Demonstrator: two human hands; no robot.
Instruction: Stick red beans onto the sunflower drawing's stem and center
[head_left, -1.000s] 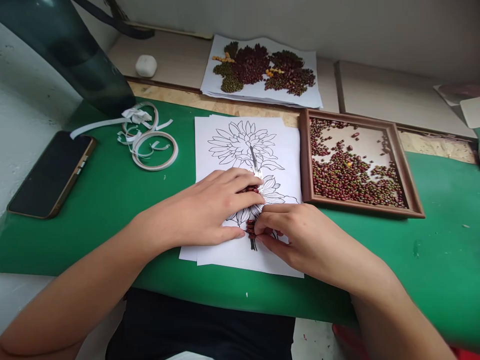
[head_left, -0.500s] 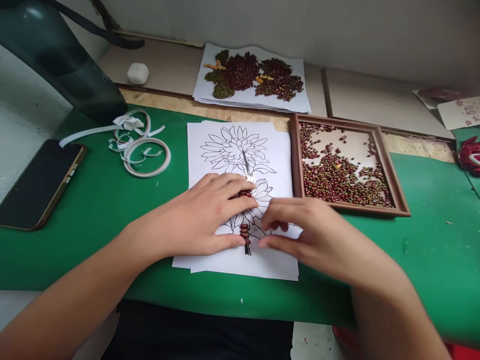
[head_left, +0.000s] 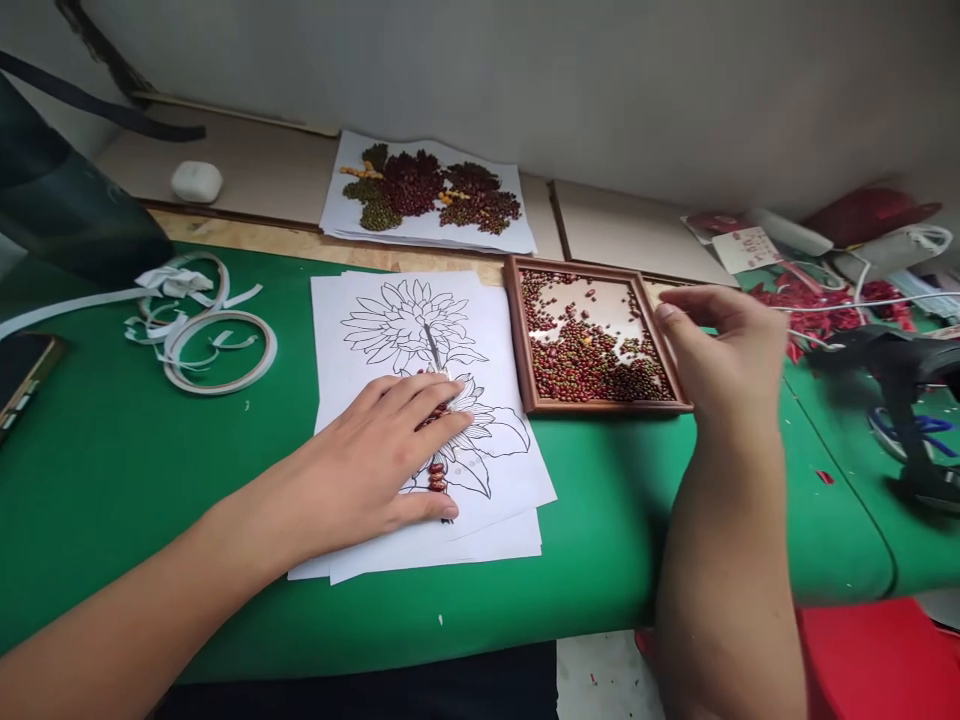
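One head-worn camera, close above the tabletop (head_left: pixel 600 570), looks forward and down past the left hand (head_left: pixel 382 455) and right hand (head_left: pixel 731 350) to a wall (head_left: pixel 600 90).

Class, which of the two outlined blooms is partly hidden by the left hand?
The lower bloom, partly under the left hand; the upper bloom is uncovered.

Soft, fairly dim light is falling over the bench (head_left: pixel 375 640), apparently from above and the right; the right forearm (head_left: pixel 727 560) is casting a diffuse dark shadow leftward, toward the front edge; a pale sheen is showing on the floor of the wooden frame (head_left: pixel 600 408) near the back edge; the bottle (head_left: pixel 67 190) at the back left corner is sinking into gloom; the right hand (head_left: pixel 731 340) is blurring slightly, the black object (head_left: pixel 911 400) by the right edge more; wide-angle distortion is stretching the left forearm (head_left: pixel 172 600); lines on the drawing sheet (head_left: pixel 517 475) are reading crisply.
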